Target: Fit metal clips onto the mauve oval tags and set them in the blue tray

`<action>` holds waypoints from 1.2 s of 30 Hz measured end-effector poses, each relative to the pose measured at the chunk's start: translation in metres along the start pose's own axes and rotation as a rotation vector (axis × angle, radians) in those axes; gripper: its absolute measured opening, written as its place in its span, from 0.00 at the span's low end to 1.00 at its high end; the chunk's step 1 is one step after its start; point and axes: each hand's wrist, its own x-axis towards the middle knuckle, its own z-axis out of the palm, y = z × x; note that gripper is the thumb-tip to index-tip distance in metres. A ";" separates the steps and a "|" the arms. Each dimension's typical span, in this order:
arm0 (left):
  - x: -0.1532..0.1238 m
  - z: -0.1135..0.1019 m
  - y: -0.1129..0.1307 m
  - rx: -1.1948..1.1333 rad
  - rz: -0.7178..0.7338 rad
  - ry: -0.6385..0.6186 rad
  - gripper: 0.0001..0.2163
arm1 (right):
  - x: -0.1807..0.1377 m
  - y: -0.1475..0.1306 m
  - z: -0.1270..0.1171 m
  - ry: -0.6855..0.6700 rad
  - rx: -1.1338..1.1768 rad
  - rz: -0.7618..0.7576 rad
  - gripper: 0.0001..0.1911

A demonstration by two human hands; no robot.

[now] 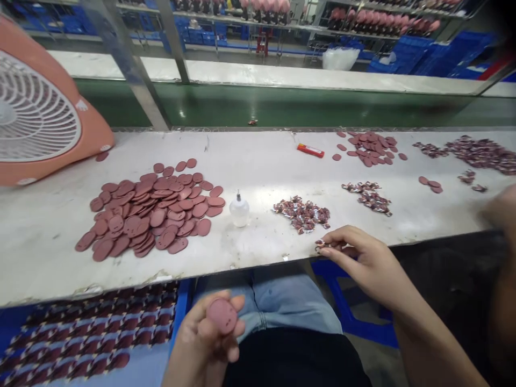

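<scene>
My left hand (205, 338) holds up a flat, oval, reddish-brown disc (222, 315) with small holes near one edge, above my lap. Over the table's front edge, my right hand (358, 255) pinches a small brown-and-white figure-like part (320, 245) between thumb and fingertips. Just beyond it lies a pile of similar small parts (302, 213). A big heap of the same oval discs (153, 209) covers the left part of the table. Between the two piles stands a small clear bottle (239, 209) with a thin nozzle.
An orange fan (92, 123) stands at the left. Lower left, a blue tray (149, 360) holds rows of assembled pieces. Farther right are a red cutter-like tool (310, 150), more discs (373, 148) and small parts (484, 153). A co-worker's blurred hand (502, 212) is at the right edge.
</scene>
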 end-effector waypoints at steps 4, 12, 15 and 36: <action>-0.004 -0.001 -0.003 -0.005 -0.140 -0.074 0.18 | -0.012 -0.033 0.018 -0.066 0.284 -0.066 0.06; 0.001 -0.015 -0.009 -0.024 -0.206 -0.416 0.15 | -0.009 -0.087 0.036 -0.418 0.462 -0.185 0.06; 0.000 -0.016 -0.010 -0.038 -0.175 -0.470 0.15 | -0.006 -0.092 0.039 -0.418 0.332 -0.255 0.04; 0.001 -0.017 -0.012 -0.007 -0.214 -0.340 0.16 | -0.004 -0.097 0.041 -0.502 0.217 -0.371 0.04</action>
